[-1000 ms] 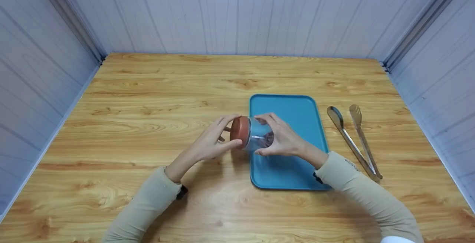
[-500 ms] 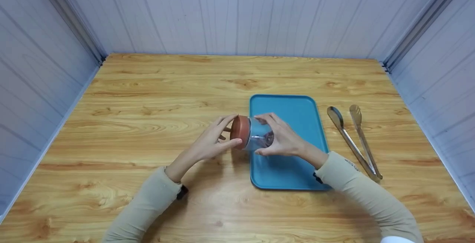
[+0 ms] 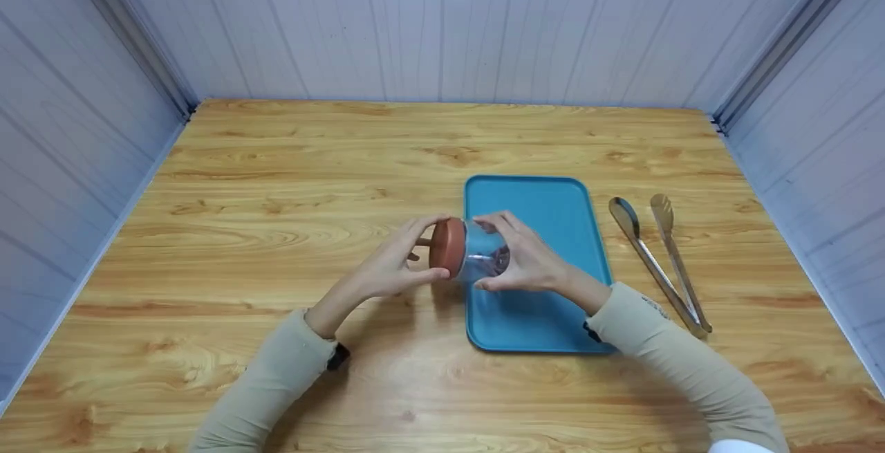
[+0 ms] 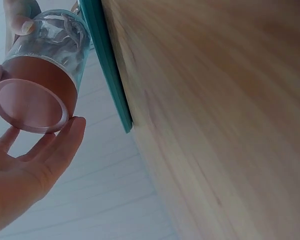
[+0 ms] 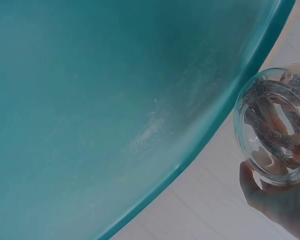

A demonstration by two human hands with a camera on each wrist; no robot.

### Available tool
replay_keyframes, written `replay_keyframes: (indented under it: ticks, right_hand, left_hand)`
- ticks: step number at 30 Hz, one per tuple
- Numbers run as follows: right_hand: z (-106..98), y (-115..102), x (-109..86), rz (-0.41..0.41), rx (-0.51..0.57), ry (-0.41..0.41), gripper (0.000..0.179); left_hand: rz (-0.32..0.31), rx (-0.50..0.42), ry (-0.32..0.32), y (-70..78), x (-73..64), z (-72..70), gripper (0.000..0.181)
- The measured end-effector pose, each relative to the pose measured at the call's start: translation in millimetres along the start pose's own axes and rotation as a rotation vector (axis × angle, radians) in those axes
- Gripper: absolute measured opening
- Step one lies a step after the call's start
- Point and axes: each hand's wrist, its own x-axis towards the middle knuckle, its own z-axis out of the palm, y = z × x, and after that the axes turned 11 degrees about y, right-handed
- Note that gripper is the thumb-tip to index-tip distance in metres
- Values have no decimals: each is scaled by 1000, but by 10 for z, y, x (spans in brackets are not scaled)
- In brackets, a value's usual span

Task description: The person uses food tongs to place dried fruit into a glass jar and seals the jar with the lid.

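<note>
A clear jar (image 3: pixel 479 242) lies sideways in the air above the left edge of the blue tray (image 3: pixel 532 332), its reddish-brown lid (image 3: pixel 448 247) facing left. With fingertips and thumb on its rim, my left hand (image 3: pixel 394 263) grips the lid. My right hand (image 3: pixel 522 256) holds the jar near its base, fingers curled round the glass. Dark, glossy pieces show through the jar's base (image 5: pixel 272 132) in the right wrist view; their kind is unclear. In the left wrist view, the lid (image 4: pixel 32 105) sits against the glass.
Metal serving tongs (image 3: pixel 657 268) lie spread on the wooden table (image 3: pixel 276 190), right of the tray. Pale panel walls (image 3: pixel 442 31) stand at the back and both sides.
My left thumb has shifted slightly toward the near side of the lid's rim. The jar and my right hand stay in nearly the same place.
</note>
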Motion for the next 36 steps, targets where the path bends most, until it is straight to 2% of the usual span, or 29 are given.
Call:
replay_keyframes:
  ticks: [7, 15, 20, 36]
  right_hand:
    - [0, -9, 7, 6, 7, 5, 85]
    - [5, 3, 7, 8, 0, -3, 86]
    - [3, 8, 3, 5, 0, -2, 86]
    - [-2, 2, -2, -10, -24, -1, 86]
  left_hand:
    - [-40, 38, 49, 7, 0, 19, 73]
    - [-45, 75, 49, 6, -9, 26, 73]
    - [-28, 96, 39, -7, -10, 21, 76]
    - [25, 61, 13, -9, -12, 10, 75]
